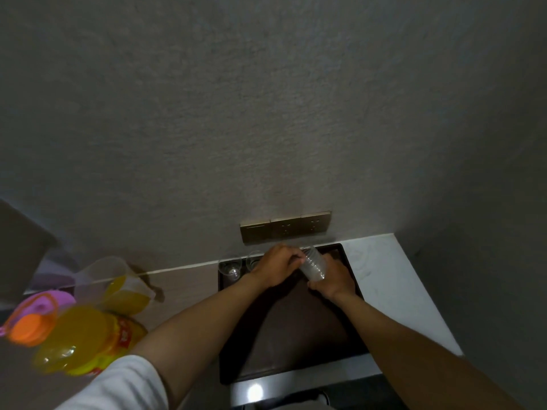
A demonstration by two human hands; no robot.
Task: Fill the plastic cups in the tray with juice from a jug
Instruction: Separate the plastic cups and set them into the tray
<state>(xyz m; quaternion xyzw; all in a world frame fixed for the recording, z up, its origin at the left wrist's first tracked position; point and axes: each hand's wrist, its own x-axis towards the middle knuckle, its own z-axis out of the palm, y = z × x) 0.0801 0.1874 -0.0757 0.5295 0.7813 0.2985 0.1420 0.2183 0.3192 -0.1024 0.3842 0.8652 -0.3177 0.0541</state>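
Hands both over far end of dark tray, working on stack of clear plastic cups. Right hand under and around lower end of stack, fingers curled on it, stack lying tilted with open mouths toward wall. Left hand at upper end of stack, fingers bent and closed on rim of top cup; exact pinch hidden behind knuckles, cannot tell which fingertips touch. Fingers of both hands close together, almost meeting across stack.

Just left of left-hand fingers, two single clear cups standing upright in far left corner of tray, side by side, with second one partly covered by left hand. Both look without juice. Rest of tray floor below wrists brown and bare.

Well to left of left forearm, on brown counter, clear jug with orange juice in lower part, spout toward tray. Nearer to camera than jug, big juice bottle with yellow label and orange cap, blurred, very near lens. Behind cap, purple lid, shape not clear.

Beyond fingertips, on grey wall, gold-coloured socket panel just above tray edge. Right of right hand, white marble-like counter beside tray. White sleeve on left upper arm at bottom of view.
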